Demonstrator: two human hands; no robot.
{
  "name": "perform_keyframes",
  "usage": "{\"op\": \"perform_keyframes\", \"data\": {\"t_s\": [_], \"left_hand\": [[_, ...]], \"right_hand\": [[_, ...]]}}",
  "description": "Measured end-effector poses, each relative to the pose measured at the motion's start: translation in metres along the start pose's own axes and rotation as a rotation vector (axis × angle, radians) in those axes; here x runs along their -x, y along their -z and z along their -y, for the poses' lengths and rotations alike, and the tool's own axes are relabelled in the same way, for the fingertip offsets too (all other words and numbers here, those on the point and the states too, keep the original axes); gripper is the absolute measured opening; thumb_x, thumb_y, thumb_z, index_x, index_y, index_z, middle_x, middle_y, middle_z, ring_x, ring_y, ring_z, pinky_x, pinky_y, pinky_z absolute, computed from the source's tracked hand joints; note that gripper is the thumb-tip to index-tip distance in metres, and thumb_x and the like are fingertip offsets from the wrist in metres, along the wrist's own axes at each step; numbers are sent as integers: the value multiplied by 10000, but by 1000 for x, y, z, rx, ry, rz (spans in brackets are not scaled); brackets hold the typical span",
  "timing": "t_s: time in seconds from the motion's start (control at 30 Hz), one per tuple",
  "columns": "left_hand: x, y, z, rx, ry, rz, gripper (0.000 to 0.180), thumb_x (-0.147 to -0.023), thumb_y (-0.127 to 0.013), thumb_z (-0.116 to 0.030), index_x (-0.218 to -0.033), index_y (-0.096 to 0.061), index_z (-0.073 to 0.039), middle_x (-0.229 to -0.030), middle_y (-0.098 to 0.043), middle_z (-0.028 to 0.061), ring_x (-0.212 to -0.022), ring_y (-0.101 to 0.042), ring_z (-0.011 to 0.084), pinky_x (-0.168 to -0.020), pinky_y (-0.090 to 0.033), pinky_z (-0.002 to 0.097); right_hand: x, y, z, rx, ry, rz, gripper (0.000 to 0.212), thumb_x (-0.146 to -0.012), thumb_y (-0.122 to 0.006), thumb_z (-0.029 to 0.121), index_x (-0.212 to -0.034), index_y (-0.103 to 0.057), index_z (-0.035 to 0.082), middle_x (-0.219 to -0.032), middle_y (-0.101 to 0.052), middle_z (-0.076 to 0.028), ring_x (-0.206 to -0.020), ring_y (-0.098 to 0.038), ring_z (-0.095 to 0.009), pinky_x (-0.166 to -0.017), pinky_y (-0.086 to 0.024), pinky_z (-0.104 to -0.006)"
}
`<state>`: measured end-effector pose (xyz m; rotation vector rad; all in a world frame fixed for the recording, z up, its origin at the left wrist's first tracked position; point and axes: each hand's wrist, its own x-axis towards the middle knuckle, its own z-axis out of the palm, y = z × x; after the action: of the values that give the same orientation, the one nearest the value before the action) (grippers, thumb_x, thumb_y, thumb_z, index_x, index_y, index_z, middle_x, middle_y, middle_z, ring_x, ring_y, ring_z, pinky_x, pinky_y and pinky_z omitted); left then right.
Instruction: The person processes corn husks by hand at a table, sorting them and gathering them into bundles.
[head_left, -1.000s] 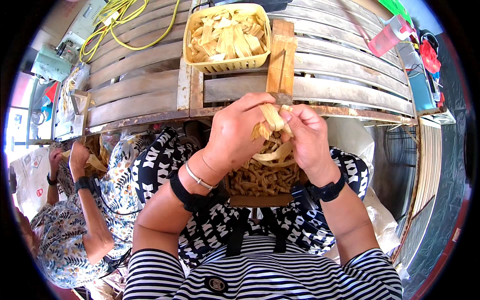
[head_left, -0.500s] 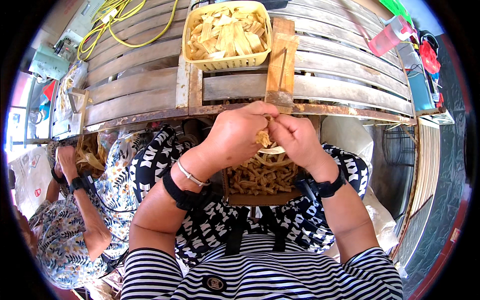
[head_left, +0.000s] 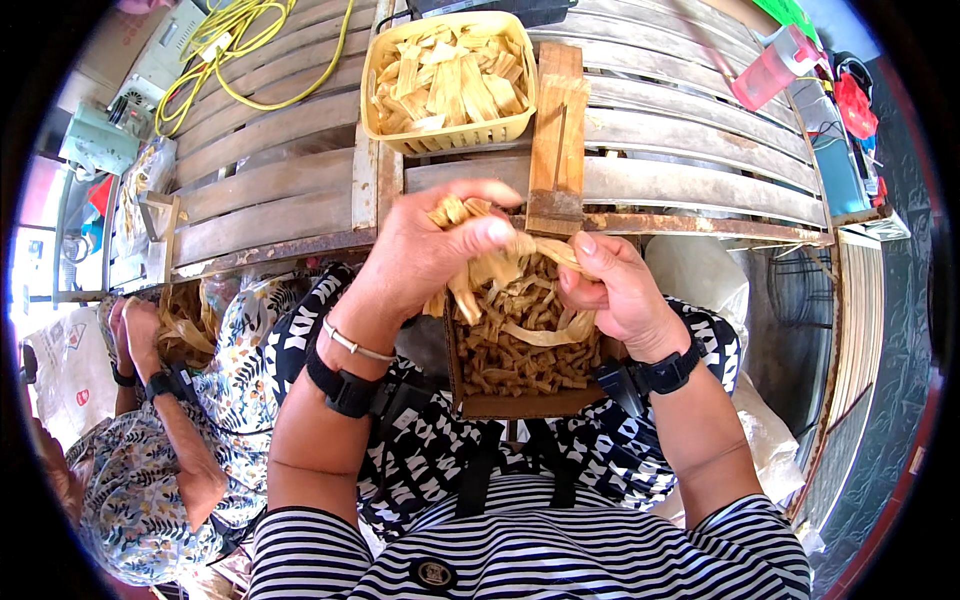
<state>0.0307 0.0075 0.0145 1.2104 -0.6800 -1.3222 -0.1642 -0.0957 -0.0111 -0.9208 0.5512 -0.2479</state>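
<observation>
In the middle, my left hand (head_left: pixel 405 250) curls around a bunch of flat tan strips (head_left: pixel 490 265), some of them crumpled in the palm, its thumb stretched out over them. My right hand (head_left: pixel 625 300) pinches one end of a tan strip that runs across from the left hand. Another pale strip hangs in a curve below the right fingers. Directly beneath both hands stands a cardboard box (head_left: pixel 530 404) on my lap side, filled with small knotted tan pieces (head_left: pixel 525 360). Both wrists wear black bands with small devices.
Ahead is a slatted wooden table with a rusty metal edge (head_left: pixel 690 226). On it are a yellow basket (head_left: pixel 440 140) of flat strips, a wooden block (head_left: pixel 557 140), a yellow cable (head_left: pixel 215 60) and a pink bottle (head_left: pixel 775 70). A co-worker's hands (head_left: pixel 135 330) are at the left.
My hands have moved apart from their close grip on a small knotted piece. The left has shifted left with the strips, and a strip now stretches between the hands.
</observation>
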Motion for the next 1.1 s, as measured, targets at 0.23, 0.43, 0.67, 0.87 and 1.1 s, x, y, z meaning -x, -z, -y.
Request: {"op": "perform_keyframes", "data": {"t_s": [0.23, 0.43, 0.67, 0.87, 1.1], "left_hand": [[-9, -5, 17, 545, 57, 130, 393, -777, -705, -156, -1120, -576, -15, -894, -617, 62, -808, -595, 138, -711, -499, 250], [-9, -13, 23, 162, 64, 67, 213, -782, -685, -68, -970, -607, -5, -840, -626, 43, -748, -596, 116, -679, -499, 246], [-9, -14, 18, 30, 9, -74, 94, -788, -653, -15, -869, -607, -20, -803, -608, 14, -703, -564, 83, -642, -473, 219], [-41, -22, 22, 76, -68, -169, 122, -804, -657, -34, -917, -611, -26, -834, -601, 5, -741, -548, 72, -670, -465, 210], [-82, -19, 44, -8, -95, -257, 117, -777, -667, -40, -883, -619, -34, -809, -594, -9, -711, -528, 68, -647, -436, 212]], "right_hand": [[2, -4, 8, 72, 19, -98, 268, -904, -569, 292, -781, -586, 54, -620, -511, 31, -458, -293, -20, -433, -246, -184], [5, 1, 9, 164, -29, -150, 277, -875, -611, 311, -796, -634, 46, -662, -549, 30, -527, -354, -16, -475, -268, -163], [4, 12, 17, 481, 178, -243, 225, -838, -667, 235, -767, -629, 25, -668, -581, 23, -604, -465, -27, -543, -384, -185], [-31, 26, 23, 837, 405, -527, 192, -821, -674, 208, -827, -596, 33, -693, -617, -16, -636, -531, -58, -592, -446, -228], [-64, 37, 18, 1092, 452, -688, 165, -809, -688, 168, -862, -598, 40, -730, -636, -52, -665, -580, -99, -619, -473, -245]]}}
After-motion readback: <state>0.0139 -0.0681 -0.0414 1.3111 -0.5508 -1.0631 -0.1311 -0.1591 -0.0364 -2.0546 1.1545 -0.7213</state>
